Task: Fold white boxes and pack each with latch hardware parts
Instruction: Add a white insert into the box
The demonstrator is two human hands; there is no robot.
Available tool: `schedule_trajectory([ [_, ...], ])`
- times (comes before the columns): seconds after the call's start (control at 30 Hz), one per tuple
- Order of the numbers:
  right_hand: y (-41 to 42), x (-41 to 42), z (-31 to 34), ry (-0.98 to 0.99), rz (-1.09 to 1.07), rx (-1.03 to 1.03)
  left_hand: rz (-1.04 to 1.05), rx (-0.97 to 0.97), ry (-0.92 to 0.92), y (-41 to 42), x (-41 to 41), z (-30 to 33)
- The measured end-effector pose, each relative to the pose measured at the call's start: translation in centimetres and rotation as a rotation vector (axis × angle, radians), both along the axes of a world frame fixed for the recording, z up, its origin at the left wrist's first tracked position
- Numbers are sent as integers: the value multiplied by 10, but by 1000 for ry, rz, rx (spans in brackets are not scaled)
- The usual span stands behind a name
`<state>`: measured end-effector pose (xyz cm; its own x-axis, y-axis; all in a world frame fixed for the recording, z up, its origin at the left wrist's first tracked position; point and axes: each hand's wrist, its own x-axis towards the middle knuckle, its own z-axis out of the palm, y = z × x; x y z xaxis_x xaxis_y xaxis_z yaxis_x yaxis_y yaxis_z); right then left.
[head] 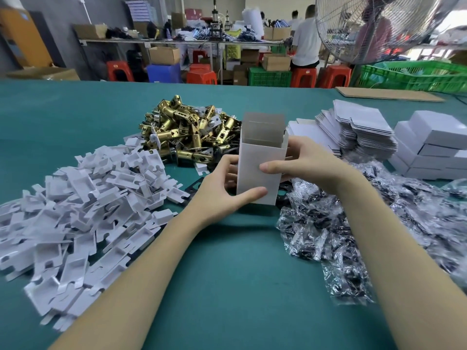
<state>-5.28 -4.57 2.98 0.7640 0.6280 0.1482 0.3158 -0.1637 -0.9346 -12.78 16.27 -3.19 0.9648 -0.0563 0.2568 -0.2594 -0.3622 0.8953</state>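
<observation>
The green counter (227,286) carries everything, with heaps ringed around its middle. At nine o'clock spreads the widest heap, white card inserts (75,210). At three o'clock lies a drift of clear bags of small parts (353,223), and beyond it, toward two o'clock, flat box blanks (358,130) beside finished white boxes (429,147). At twelve o'clock sits a mound of brass latches (189,132).

At the centre stands the open box (260,170), upright, top flaps raised, held just above the counter. The left hand (222,188) grips its lower left edge, thumb across the front. The right hand (303,162) grips the right side, thumb pressed on the front panel, fingers curled behind.

The bottom end is hidden, so whether it is tucked shut cannot be told. If it is not, a heavy latch would likely drop straight through. Squeezing too hard could crease the thin card.
</observation>
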Motion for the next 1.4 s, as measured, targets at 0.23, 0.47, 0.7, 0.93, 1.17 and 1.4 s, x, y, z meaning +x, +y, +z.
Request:
schedule_trajectory([
  [0.23,4,-3,-3,6,76,-73,78,39,-134,-2,-3,-5],
  [0.47,2,-8,5,8,153,-257,28,77,-160,-4,-6,-7],
  [0.7,-8,-6,8,18,145,-359,79,112,-128,-1,-2,-10],
  [0.93,-14,6,7,-119,-5,-671,82,158,-112,0,-3,-10],
  [1.17,7,1,-13,-425,-151,-568,66,144,-123,-1,-3,-11],
  [1.4,11,4,-25,-462,-93,-720,21,79,-147,-1,-4,-8],
])
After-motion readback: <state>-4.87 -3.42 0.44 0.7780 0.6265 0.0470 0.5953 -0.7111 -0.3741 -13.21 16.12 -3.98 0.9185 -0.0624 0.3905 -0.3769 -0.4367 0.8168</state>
